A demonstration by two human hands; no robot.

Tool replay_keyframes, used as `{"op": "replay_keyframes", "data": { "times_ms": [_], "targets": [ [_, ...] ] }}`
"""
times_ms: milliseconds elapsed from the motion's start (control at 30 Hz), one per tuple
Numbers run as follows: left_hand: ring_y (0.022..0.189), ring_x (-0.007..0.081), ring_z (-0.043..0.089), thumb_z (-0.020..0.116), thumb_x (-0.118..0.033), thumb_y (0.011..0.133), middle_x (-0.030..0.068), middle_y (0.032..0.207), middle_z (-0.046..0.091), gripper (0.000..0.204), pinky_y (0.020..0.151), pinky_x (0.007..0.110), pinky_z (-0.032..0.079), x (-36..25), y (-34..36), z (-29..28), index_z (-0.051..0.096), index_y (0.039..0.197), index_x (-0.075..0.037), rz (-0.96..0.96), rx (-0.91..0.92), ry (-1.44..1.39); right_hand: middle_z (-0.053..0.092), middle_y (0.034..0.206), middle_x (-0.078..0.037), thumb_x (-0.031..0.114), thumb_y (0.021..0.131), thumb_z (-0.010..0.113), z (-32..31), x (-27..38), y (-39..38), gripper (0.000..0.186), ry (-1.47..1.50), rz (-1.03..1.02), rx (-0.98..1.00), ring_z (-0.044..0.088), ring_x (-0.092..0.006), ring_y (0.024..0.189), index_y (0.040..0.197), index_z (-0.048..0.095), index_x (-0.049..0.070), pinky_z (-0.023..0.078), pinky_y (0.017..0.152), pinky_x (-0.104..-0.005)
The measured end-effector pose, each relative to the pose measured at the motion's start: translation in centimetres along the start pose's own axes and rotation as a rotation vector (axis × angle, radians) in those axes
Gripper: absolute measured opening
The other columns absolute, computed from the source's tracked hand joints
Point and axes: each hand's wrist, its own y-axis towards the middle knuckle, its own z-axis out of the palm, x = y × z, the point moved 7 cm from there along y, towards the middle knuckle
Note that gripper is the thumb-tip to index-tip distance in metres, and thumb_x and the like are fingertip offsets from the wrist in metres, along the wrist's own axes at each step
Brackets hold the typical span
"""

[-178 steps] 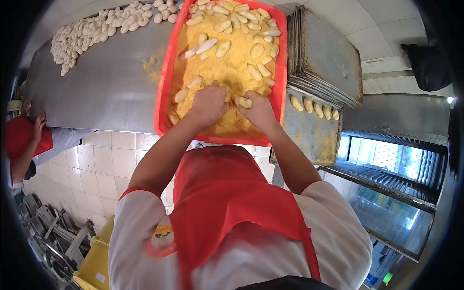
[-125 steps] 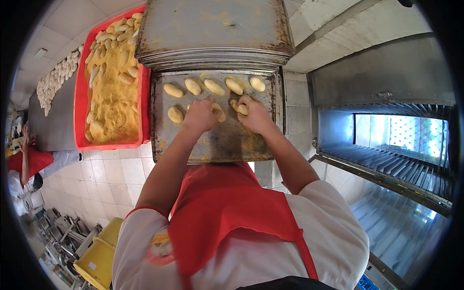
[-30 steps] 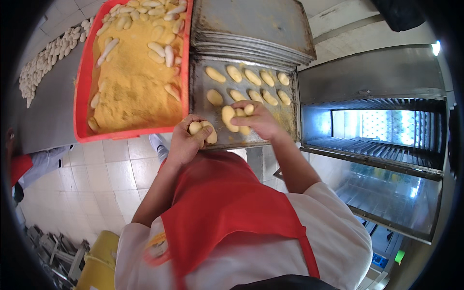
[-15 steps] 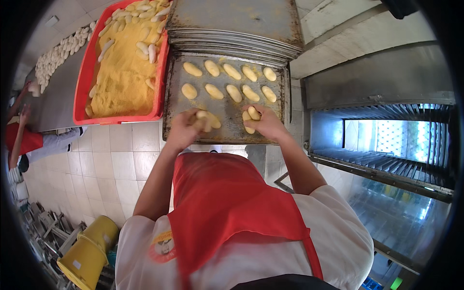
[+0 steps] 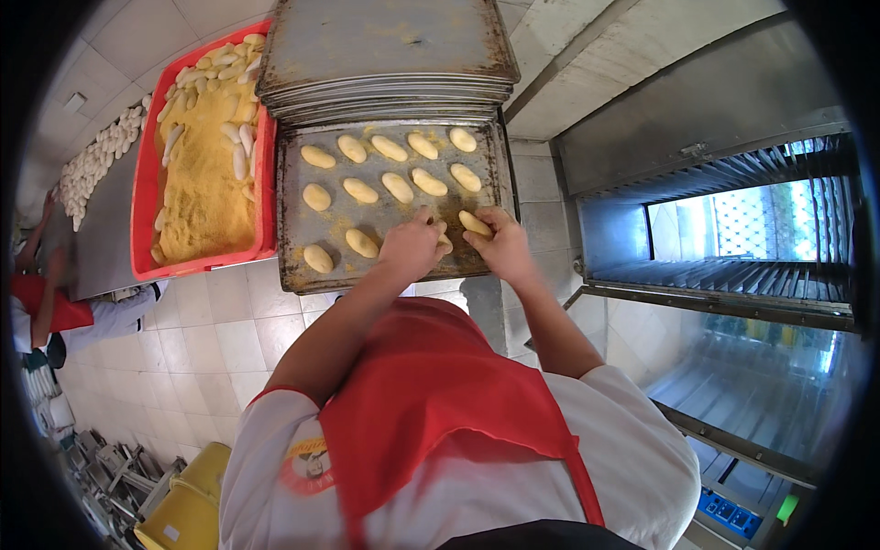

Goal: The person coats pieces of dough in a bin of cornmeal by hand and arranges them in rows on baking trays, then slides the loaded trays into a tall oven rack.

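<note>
Two pale-yellow oval dough pieces (image 5: 361, 243) had joined the grey metal tray (image 5: 335, 223); above it, the left hand (image 5: 411, 247) clasped another, the right hand (image 5: 506, 246) pinched one jutting leftward.

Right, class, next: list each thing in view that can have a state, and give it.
Left hand: touching dough, grip partly hidden
Right hand: pinching a dough piece
Baking tray: partly filled, stained
Laid dough pieces: lying in rows
Red bin: holding yellow powder and dough
Other trays: stacked
Steel cabinet: open
</note>
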Motion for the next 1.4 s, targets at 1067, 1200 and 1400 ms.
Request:
{"op": "replay_keyframes", "data": {
  "times_ms": [1067,1200,1400],
  "targets": [
    [0.079,0.0200,0.065,0.070,-0.009,0.095,0.0100,0.089,0.067,0.037,0.069,0.033,0.052,25.1,-22.0,-1.5,0.067,0.130,0.003,-0.499,-0.568,-0.727,0.063,0.126,-0.019,0.025,0.099,0.073,3.1,3.8,-5.5,0.040,-0.460,-0.301,-0.317,0.060,-0.0394,0.118,0.134,0.071,0.005,0.052,0.099,-0.0463],
    [0.074,0.0127,0.056,0.069,-0.008,0.095,0.0030,0.084,0.062,0.039,0.063,0.030,0.045,25.7,-20.1,-1.4,0.064,0.133,-0.001,-0.584,-0.341,-1.198,0.066,0.128,-0.023,0.029,0.101,0.069,-3.1,-7.5,-8.7,0.043,-0.526,0.448,-0.663,0.063,-0.0445,0.116,0.134,0.070,0.002,0.049,0.103,-0.0470],
    [0.078,0.0120,0.053,0.065,-0.001,0.093,0.0020,0.095,0.062,0.051,0.068,0.028,0.043,23.6,-21.6,-4.7,0.054,0.142,-0.005,-0.358,-0.063,-1.197,0.078,0.106,-0.011,0.026,0.102,0.068,-0.1,-10.0,-8.2,0.038,0.072,0.546,-0.500,0.071,-0.0279,0.099,0.132,0.073,0.003,0.052,0.092,-0.0382]
  ]
}}
